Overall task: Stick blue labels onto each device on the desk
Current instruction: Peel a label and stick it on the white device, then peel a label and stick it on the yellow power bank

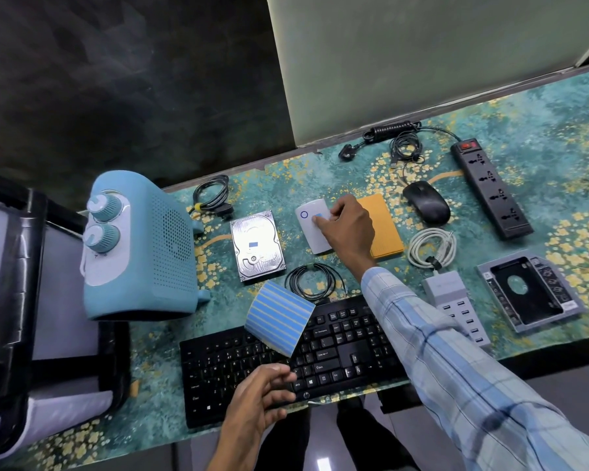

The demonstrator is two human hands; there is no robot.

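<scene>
My left hand [257, 396] pinches the lower corner of a curled sheet of blue labels [279, 317] above the black keyboard [323, 351]. My right hand [346, 229] presses a small blue label [318, 217] with its fingertips onto a white device with a blue ring [308, 229]. The silver hard drive [257, 244] to the left carries a blue label [253, 245]. An orange flat device [383, 229] lies partly hidden behind my right hand. Further right are a black mouse [427, 202], a power strip [492, 188], a white USB hub [456, 300] and a drive caddy [527, 290].
A light blue heater with two knobs [140, 246] stands at the desk's left end, beside a black-framed chair [21, 300]. Coiled black cables [213, 195] [312, 280], a white cable [430, 248] and a plug lead [385, 134] lie among the devices. A pale partition [422, 62] rises behind the desk.
</scene>
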